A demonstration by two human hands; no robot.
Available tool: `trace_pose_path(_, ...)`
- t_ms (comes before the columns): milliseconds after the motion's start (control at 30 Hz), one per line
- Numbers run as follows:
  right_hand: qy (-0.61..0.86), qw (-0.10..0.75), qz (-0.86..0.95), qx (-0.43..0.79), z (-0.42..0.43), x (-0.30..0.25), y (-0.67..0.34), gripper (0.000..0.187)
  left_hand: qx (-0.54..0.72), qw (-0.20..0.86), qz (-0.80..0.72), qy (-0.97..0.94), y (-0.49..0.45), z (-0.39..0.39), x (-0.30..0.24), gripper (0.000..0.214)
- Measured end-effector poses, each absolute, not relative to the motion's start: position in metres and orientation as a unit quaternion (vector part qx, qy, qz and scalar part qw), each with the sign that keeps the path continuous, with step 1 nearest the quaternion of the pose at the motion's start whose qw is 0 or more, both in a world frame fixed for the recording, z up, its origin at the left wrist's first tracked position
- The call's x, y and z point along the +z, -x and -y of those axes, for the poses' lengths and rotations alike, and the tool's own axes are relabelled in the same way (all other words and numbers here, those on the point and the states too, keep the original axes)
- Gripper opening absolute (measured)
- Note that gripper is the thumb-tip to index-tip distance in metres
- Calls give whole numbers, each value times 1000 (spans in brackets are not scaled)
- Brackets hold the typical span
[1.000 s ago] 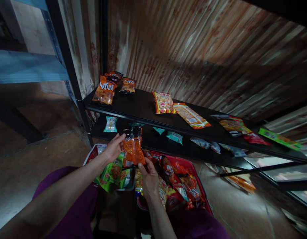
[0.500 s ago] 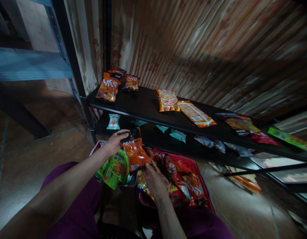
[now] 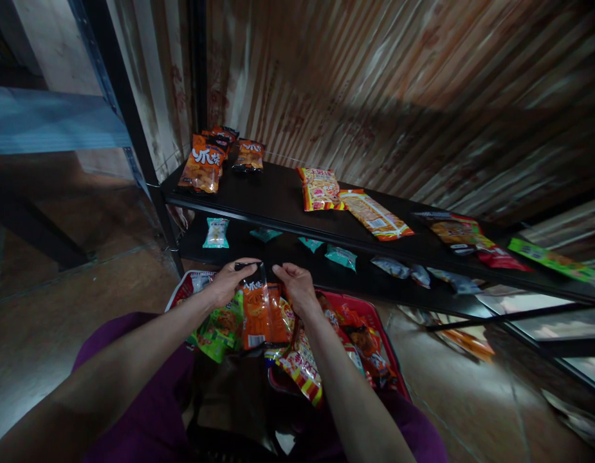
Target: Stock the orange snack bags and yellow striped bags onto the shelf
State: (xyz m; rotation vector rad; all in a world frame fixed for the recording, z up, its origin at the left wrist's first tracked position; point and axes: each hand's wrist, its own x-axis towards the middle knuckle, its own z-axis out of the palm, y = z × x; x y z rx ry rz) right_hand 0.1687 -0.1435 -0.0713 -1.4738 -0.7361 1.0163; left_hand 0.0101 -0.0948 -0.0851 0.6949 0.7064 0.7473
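So the orange snack bag (image 3: pixel 255 315) hangs right between the two hands, black seal at the top. I'd bet it's super light, soft and crinkly, with slick plastic film and contents that'd crush if you squeezed the middle. Best hold is the flat seal or a corner, imo. The left hand (image 3: pixel 226 284) does just that, pinching the top left corner. The right hand (image 3: pixel 298 287) has its fingertips bunched just by the other top corner; can't tell if they've got any film. Below the left hand there's a green bag (image 3: pixel 222 328), below the right forearm a red basket (image 3: pixel 375 314) of packets, and past both hands a black shelf (image 3: pixel 273 196).
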Motion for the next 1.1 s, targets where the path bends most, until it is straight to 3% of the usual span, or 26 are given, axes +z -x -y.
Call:
trace_pose_path(133,594,631,243,436,139,-78,-169,27,323,853,-293,-285,-7,92,-84,42)
trace_pose_path(333,588,662,124,448,135,-72,-180,33,221,893,-251,-300,-4,105,-85,44)
trace_pose_path(567,619,666,104,404,130,-67,-189,26,177,889,-240,-348,-3,123,-88,73)
trace_pose_path(833,653,648,127,371,132,-78,-199,29,179,887,-241,-352,-7,129,-96,56)
trace_pose_path(1100,613,562,184,524,171,-71,-178,42,255,872,-283,-307,-8,126,-92,56)
